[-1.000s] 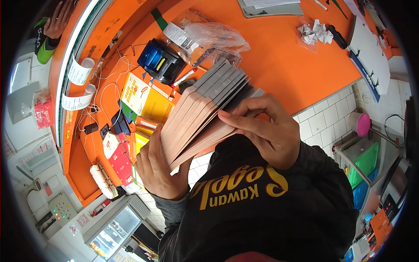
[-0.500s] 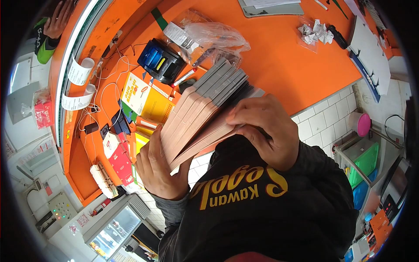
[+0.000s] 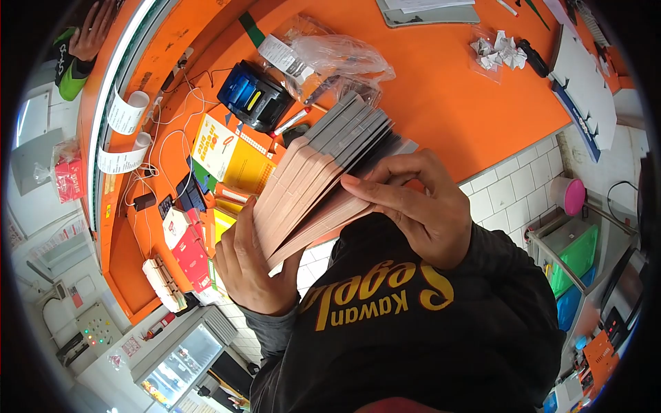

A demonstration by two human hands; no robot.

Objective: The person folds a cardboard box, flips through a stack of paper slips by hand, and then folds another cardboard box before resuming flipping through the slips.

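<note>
A thick stack of paper slips (image 3: pixel 303 172), pinkish with a dark grey end, is held above the orange counter. My left hand (image 3: pixel 253 265) grips its lower left end, fingers along the outer side and thumb beneath. My right hand (image 3: pixel 420 199) pinches the slips fanned apart on the right side, index finger extended onto their edges. The near slips stand separated from the main block by a dark gap. Just beyond the stack lie a red-capped marker (image 3: pixel 291 122) and a blue-black printer (image 3: pixel 255 96).
On the orange counter (image 3: pixel 468 110) lie a clear plastic bag (image 3: pixel 344 58), a yellow notebook (image 3: pixel 248 165), crumpled paper (image 3: pixel 499 51) and a clipboard (image 3: pixel 441 15). Red boxes (image 3: pixel 189 255) and cables are at left. Another person's hand (image 3: pixel 89 34) shows at upper left.
My right index finger has moved left across the slips toward the main block. The gap between the slips has shifted slightly. My left hand keeps its hold.
</note>
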